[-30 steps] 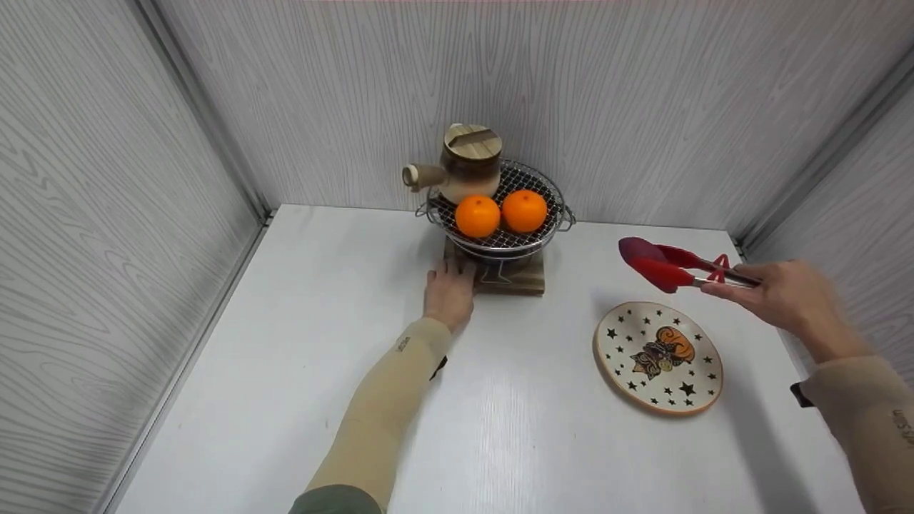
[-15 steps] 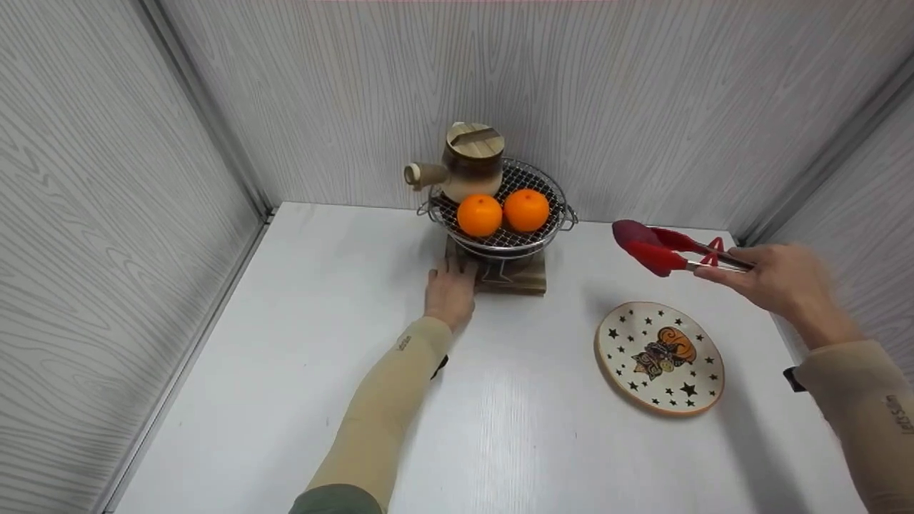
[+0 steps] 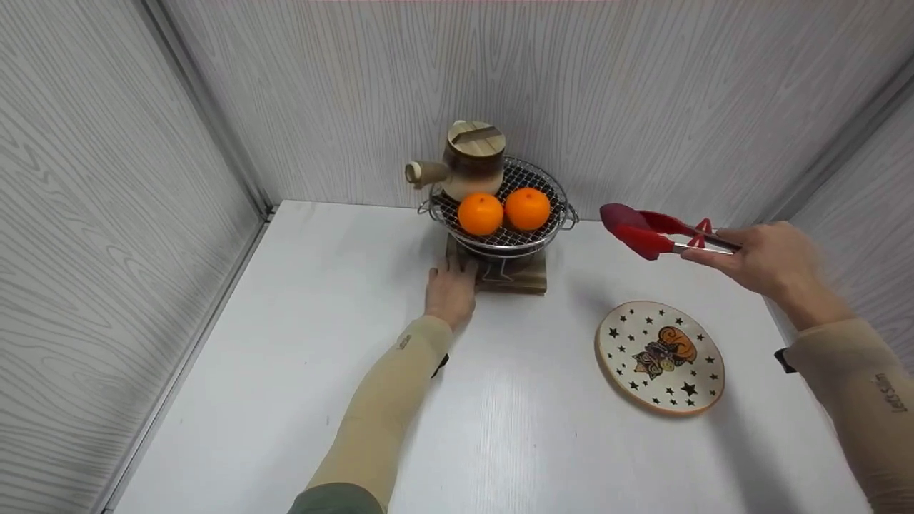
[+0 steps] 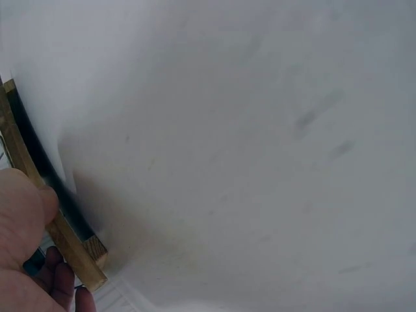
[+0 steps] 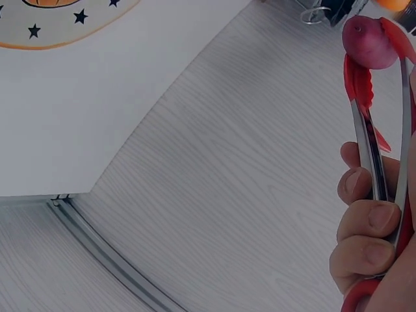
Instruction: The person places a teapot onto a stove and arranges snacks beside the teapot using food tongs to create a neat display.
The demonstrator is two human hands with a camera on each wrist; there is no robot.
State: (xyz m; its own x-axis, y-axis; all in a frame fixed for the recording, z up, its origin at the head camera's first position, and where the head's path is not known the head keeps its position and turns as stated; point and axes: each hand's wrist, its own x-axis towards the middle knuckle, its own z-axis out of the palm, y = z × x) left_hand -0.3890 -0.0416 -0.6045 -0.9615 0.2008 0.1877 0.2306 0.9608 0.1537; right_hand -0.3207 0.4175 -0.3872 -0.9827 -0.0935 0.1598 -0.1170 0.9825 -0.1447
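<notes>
My right hand [image 3: 775, 260] grips red-tipped metal tongs [image 3: 703, 244] in the air behind the plate. Between their tips is a smooth purple-red roundish thing [image 5: 368, 43] with a small dark spot on its end; its kind I cannot tell. At the back, my left hand [image 3: 451, 293] holds the near left corner of a wooden board [image 3: 525, 282], thumb on one side and fingertips on the other in the left wrist view. On that board stands a round wire-mesh grill [image 3: 515, 239]. It bears two oranges [image 3: 480, 213] and a brown-and-cream pot [image 3: 474, 171] with a wooden lid.
A cream plate [image 3: 628, 375] with black stars and a pumpkin picture lies on the right of the white table [image 3: 321, 321]. The pot's handle [image 3: 427, 173] sticks out to the left. Grey wood-grain walls [image 3: 343, 93] close in the back and both sides.
My right hand has moved up and to the left, away from the plate, carrying the tongs and the purple-red thing. The left hand stays at the board's corner.
</notes>
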